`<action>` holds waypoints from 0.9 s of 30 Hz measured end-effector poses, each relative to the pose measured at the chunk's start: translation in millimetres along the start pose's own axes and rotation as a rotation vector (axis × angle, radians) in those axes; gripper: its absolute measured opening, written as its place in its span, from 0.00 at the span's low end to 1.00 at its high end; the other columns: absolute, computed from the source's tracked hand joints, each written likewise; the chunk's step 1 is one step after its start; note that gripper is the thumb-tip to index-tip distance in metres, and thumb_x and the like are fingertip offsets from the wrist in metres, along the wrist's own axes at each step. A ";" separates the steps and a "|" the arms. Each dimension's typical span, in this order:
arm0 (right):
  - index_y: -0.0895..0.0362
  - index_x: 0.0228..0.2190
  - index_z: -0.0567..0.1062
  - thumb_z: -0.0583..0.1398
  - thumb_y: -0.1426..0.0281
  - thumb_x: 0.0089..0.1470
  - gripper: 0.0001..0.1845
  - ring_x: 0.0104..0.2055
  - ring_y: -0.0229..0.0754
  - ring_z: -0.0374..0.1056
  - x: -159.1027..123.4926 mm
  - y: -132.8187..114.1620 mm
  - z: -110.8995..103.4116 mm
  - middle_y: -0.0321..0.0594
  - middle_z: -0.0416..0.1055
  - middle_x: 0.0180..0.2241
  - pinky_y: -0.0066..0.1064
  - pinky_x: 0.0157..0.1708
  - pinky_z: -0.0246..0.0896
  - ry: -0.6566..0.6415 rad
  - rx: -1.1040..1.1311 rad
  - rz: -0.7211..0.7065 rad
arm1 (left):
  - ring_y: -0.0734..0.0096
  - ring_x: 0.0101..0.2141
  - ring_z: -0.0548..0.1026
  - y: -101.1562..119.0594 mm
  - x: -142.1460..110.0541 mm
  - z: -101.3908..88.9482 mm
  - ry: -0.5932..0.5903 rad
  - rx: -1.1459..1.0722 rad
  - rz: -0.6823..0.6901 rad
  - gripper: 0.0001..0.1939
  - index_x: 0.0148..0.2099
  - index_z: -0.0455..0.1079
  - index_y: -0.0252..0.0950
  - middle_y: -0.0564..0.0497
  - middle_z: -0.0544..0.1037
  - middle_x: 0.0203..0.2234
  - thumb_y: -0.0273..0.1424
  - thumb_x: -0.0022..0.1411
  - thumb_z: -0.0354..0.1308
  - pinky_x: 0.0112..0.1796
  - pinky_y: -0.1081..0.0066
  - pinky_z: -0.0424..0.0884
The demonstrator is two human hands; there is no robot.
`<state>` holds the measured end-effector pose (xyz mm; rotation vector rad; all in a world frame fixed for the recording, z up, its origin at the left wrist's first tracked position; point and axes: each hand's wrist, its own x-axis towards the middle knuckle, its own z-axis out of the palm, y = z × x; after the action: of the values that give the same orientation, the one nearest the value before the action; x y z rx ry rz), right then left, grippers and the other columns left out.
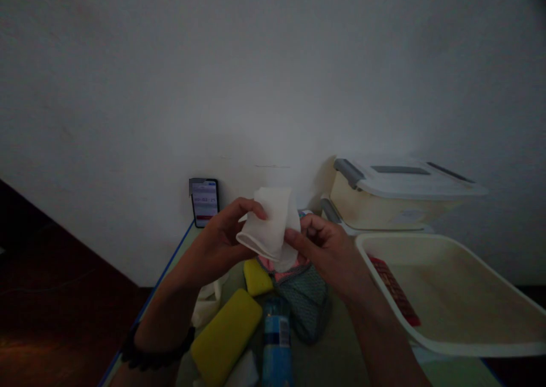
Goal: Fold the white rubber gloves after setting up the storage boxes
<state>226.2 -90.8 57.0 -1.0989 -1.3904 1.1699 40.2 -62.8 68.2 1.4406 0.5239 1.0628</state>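
Between my hands, above the table, is a folded white sheet (269, 227) that looks like a paper towel or thin cloth; which of the two I cannot tell. My left hand (222, 239) grips its left side, thumb on the front face and fingers beneath. With thumb and fingers, my right hand (322, 242) pinches the right edge. Below them lie a small yellow sponge (257, 278), a larger yellow sponge (227, 337), a grey-green mesh cloth (305, 304) with a pink part, and a blue bottle (276, 341) with a label.
A phone (205, 202) leans against the wall at the back left. On the right stand a cream tray (452, 245) holding a red packet (394, 290), and a lidded storage box (384, 199) behind it. White material (207, 304) lies by my left wrist.
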 end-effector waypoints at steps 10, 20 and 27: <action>0.57 0.27 0.74 0.65 0.61 0.49 0.11 0.18 0.29 0.58 -0.6 -5.0 -10.3 0.30 0.69 0.20 0.23 0.19 0.53 -0.117 0.096 0.009 | 0.72 0.28 0.70 -4.9 3.7 5.8 0.206 -0.016 0.038 0.09 0.31 0.75 0.37 0.52 0.75 0.26 0.37 0.51 0.67 0.31 0.75 0.67; 0.55 0.23 0.69 0.66 0.65 0.47 0.12 0.28 0.34 0.63 1.3 0.4 -9.8 0.32 0.67 0.27 0.26 0.26 0.59 -0.049 0.098 -0.062 | 0.74 0.26 0.68 -8.4 1.1 2.1 0.152 -0.066 -0.036 0.10 0.32 0.71 0.37 0.53 0.72 0.25 0.36 0.52 0.65 0.28 0.76 0.63; 0.54 0.30 0.72 0.68 0.69 0.45 0.10 0.32 0.35 0.70 2.2 2.0 -8.4 0.32 0.74 0.30 0.28 0.35 0.65 -0.088 0.206 -0.011 | 0.76 0.25 0.67 -9.1 0.6 0.5 0.170 -0.086 -0.054 0.07 0.33 0.69 0.37 0.55 0.70 0.25 0.33 0.53 0.62 0.27 0.77 0.62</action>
<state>234.4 -87.4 55.8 -0.9027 -1.3072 1.3357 43.3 -60.8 59.8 1.2609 0.6275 1.1571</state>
